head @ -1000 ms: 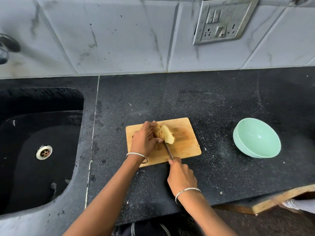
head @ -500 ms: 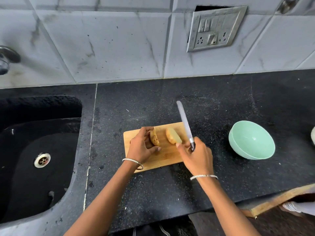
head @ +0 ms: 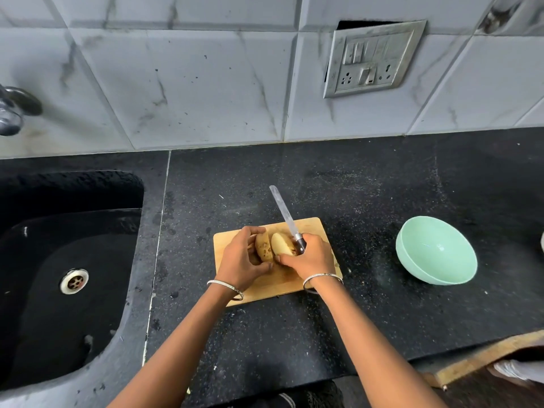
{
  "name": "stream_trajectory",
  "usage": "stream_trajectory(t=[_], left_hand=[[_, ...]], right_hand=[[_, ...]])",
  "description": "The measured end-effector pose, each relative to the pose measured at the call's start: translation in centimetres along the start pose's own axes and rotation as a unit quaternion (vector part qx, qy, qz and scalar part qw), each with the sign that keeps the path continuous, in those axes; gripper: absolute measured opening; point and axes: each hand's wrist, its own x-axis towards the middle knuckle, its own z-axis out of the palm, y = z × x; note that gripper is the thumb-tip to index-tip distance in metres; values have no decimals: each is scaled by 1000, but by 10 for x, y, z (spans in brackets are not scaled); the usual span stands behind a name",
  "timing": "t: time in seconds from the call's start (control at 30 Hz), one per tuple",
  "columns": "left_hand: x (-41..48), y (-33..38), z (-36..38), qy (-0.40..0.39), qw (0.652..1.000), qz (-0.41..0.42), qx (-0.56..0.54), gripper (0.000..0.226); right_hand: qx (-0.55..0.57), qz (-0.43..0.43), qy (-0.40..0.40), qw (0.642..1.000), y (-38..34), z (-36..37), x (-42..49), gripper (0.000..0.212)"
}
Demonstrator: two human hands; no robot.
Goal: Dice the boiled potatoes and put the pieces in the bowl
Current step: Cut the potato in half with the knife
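Head view, the only view supplied.

Position of work: a boiled potato lies split in two on the rectangular pale wooden cutting board [head: 313, 228], which sits on the black speckled stone counter [head: 368, 187]. The brown, speckled skin-side half [head: 263, 245] and the pale yellow cut-face half [head: 281, 243] stand close together, touching or nearly so. No diced pieces are visible. The round mint-green bowl [head: 435, 251] stands on the counter well to the right of the board and holds nothing.

Hands: the left hand [head: 240, 259] is curled round the skin-side half, fingers over its far side. The right hand [head: 312, 257] is clenched on the dark handle of the narrow steel-bladed knife [head: 284, 213], blade angled up and away, clear of the potato. One digit of this hand reaches across to the near end of the cut-face half.

Assessment: dicing has barely begun. Boiled flesh should be light, soft and crumbly, with a damp, slippery cut face. Hold it by the skin side under light pressure, cut face down on the board, since a hard squeeze would likely mash it.

Other fixtures: a black sink [head: 59, 290] to the left, a metal tap [head: 14, 110] above it, and a grey switch-and-socket plate [head: 372, 60] on the tiled wall.
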Motion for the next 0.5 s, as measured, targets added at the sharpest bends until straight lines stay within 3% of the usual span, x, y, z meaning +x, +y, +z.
stream_trajectory(t=[0.13,0.3,0.4,0.5], left_hand=[[4,-1,-6,-1,1000,2,31,70],[7,8,-6,-15,991,44,123,70],[8,11,-3,-24,986,45,160,72],[9,10,0,-24,981,42,186,72]], right_hand=[[38,7,36,999,4,-5,5,38],[-147,-54,173,972,7,-20,10,37],[-240,-88,160,953,10,-17,7,43],[-206,-82,121,968,11,-16,7,44]])
